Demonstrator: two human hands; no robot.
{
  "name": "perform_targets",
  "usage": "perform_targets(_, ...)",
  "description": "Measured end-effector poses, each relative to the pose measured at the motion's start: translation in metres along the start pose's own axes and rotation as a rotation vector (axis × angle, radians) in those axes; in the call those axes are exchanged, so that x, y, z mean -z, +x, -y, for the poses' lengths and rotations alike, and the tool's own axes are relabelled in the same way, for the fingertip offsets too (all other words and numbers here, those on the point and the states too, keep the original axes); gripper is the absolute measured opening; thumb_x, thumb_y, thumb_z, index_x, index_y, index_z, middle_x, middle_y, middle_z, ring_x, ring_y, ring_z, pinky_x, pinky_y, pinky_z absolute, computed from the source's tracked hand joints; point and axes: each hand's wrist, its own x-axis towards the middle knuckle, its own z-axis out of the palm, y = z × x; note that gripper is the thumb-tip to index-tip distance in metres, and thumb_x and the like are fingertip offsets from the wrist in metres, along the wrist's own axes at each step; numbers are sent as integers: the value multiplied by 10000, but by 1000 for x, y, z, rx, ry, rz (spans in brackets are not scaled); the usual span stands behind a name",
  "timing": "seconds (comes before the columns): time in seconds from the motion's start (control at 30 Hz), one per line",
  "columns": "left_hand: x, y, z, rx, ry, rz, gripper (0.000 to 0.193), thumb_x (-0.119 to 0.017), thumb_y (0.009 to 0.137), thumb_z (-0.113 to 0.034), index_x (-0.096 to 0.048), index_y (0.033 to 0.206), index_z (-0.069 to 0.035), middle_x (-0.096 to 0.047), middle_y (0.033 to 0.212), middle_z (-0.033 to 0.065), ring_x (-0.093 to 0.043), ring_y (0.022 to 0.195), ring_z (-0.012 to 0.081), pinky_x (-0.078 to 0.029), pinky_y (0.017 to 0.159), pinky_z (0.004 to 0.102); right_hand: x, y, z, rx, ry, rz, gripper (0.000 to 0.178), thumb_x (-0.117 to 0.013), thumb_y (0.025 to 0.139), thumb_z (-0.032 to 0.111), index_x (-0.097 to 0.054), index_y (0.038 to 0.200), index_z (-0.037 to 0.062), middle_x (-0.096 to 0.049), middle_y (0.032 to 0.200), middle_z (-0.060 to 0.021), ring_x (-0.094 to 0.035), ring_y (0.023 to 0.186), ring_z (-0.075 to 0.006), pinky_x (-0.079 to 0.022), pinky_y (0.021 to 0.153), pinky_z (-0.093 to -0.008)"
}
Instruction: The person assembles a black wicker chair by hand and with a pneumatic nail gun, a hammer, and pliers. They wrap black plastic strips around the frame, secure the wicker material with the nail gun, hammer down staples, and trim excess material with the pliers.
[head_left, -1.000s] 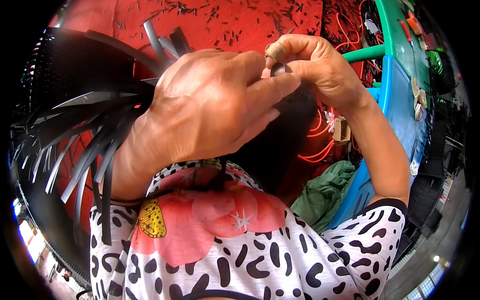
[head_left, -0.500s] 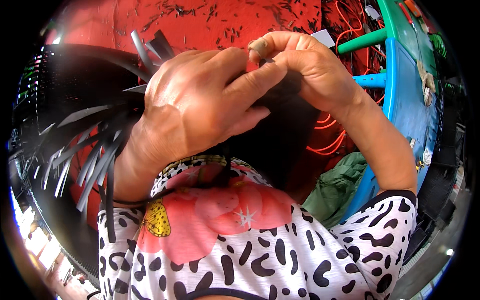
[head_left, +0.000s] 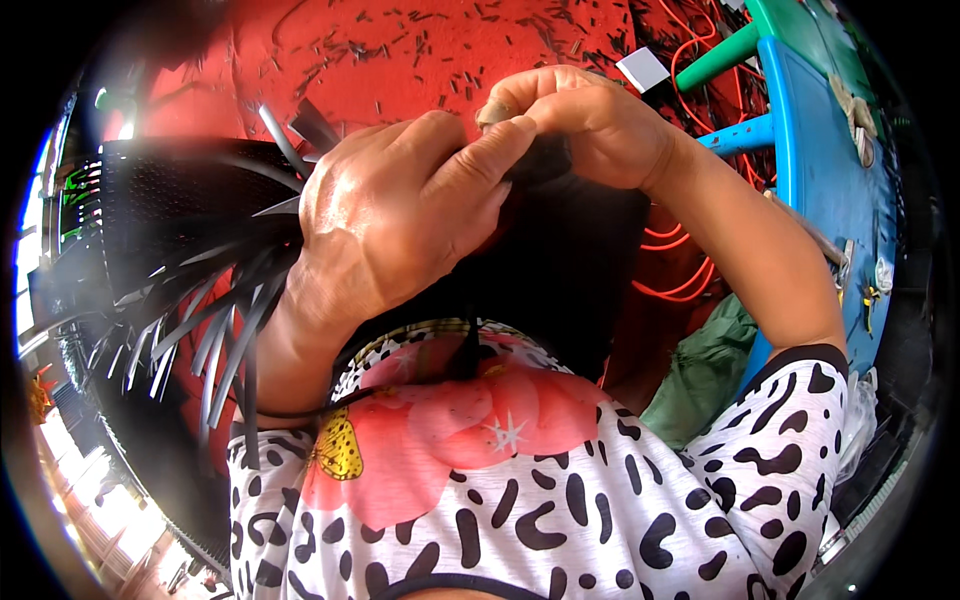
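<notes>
My left hand [head_left: 385, 205] is closed over a dark piece of work, its thumb reaching toward my right fingertips. Loose black flat strips [head_left: 215, 330] fan out to the left of my left wrist, and grey strip ends [head_left: 318, 128] stick up behind its knuckles. My right hand [head_left: 590, 125] is pinched, with a tan wrap [head_left: 492, 112] on one fingertip. A dark piece [head_left: 545, 160] shows under its fingers; what exactly the fingertips grip is hidden. Below both hands a black mass [head_left: 560, 250] lies in shadow, its shape hard to make out.
A red surface [head_left: 400, 50] strewn with short dark scraps lies beyond my hands. On the right are a blue stool [head_left: 825, 170], a green leg [head_left: 718, 58], orange-red cords [head_left: 680, 285], a white card [head_left: 642, 70] and a green bag [head_left: 705, 370]. A black mesh-like panel [head_left: 190, 195] stands at left.
Both hands stay close together and have shifted slightly; my right hand has come a little left. The view has turned slightly, so the surroundings sit differently. The fingers remain closed.
</notes>
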Motion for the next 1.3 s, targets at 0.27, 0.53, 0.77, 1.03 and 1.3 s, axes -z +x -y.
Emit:
perform_targets(0.27,6,11,-4,55,7,42,470,-717,675,-48,-628,1136,-68,-549,719,91,-561,583,253,-453,528,352,-2,-25,-10,417,-133,-10,501,-576,769,40,-479,1258,-15,-605,1085,-58,-558,1034,-120,-418,914,-262)
perform_targets(0.53,-3,17,8,56,-11,44,409,-689,747,-50,-617,1149,-61,-588,774,112,-597,649,264,-480,581,332,-41,-5,-49,849,-680,-723,436,-715,713,42,-552,1116,23,-630,955,-57,-607,864,-115,-496,781,-266)
perform_targets(0.77,-2,18,5,113,-54,99,463,-683,713,-22,-607,1168,-60,-639,921,151,-640,791,306,-516,703,336,-34,0,-63,890,-407,-723,382,-721,711,33,-570,1062,17,-626,889,-33,-569,798,-66,-492,715,-237)
perform_targets(1.03,4,16,6,131,-127,170,573,-647,639,36,-588,1201,-62,-632,964,179,-635,854,338,-512,763,353,-36,6,-69,883,-362,-734,365,-720,709,2,-567,1040,5,-623,877,-19,-568,793,-69,-492,717,-235)
perform_targets(1.3,-5,8,14,141,-109,131,551,-662,662,29,-587,1199,-68,-638,937,142,-641,818,303,-517,715,333,-35,10,-69,888,-303,-659,418,-729,719,16,-540,1092,9,-584,935,-12,-531,866,-66,-470,767,-233)
